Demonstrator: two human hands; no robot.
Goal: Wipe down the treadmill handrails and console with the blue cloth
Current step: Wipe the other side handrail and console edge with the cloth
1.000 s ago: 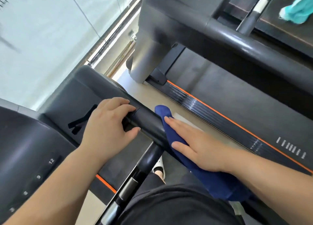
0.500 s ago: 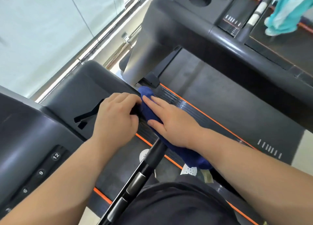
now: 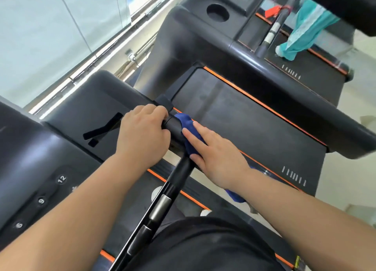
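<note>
Where the black tubular handrail [image 3: 173, 126] joins the dark grey plastic console [image 3: 30, 148]: we note the left hand [image 3: 144, 132] gripping the rail, fingers curled close together over it.
Right hand [image 3: 215, 154]: we record it flat, fingers straight and slightly spread, pressing the dark blue cloth [image 3: 188, 128] onto the handrail.
Cloth position: draped over the rail beneath the right palm, just beside the left hand; a tail shows below the wrist.
Console buttons: we read 6, 9 and 12.
Neighbouring treadmill: a teal cloth [image 3: 305, 30] hangs over its rail.

Blue cloth [image 3: 190, 134] draped over handrail [image 3: 174, 126].
</note>
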